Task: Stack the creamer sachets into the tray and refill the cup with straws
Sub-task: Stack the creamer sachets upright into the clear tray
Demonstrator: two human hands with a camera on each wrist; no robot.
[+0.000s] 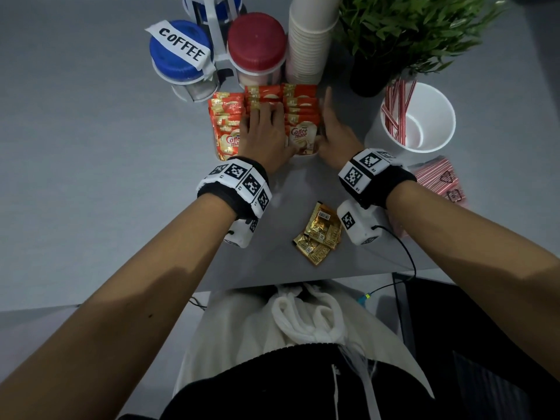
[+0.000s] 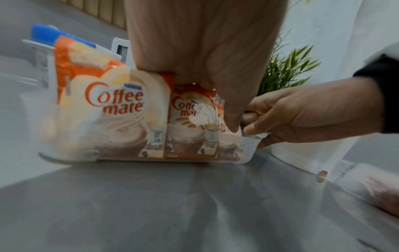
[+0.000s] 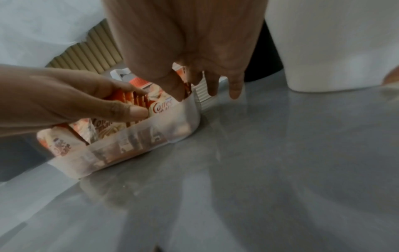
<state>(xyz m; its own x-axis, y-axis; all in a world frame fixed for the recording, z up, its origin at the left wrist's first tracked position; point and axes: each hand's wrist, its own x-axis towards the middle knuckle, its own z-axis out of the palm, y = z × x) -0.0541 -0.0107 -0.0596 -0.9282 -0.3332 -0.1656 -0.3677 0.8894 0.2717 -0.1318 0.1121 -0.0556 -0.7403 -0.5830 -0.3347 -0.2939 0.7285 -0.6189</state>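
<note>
A clear tray (image 1: 303,155) holds three rows of upright orange Coffee mate creamer sachets (image 1: 300,101). My left hand (image 1: 265,121) lies on top of the middle row, fingers spread and pressing on the sachet tops; its thumb reaches down by the right row. My right hand (image 1: 329,119) lies along the tray's right side with straight fingers, its thumb at the front right corner of the tray (image 3: 138,146). Three loose gold sachets (image 1: 318,234) lie on the table near me. A white cup (image 1: 451,122) at the right holds a few red-striped straws (image 1: 397,110).
A bag of red-striped straws (image 1: 436,177) lies under my right wrist. Behind the tray stand a blue-lidded COFFEE jar (image 1: 178,50), a red-lidded jar (image 1: 257,40), a stack of paper cups (image 1: 309,40) and a potted plant (image 1: 409,28). The table edge is close to my body.
</note>
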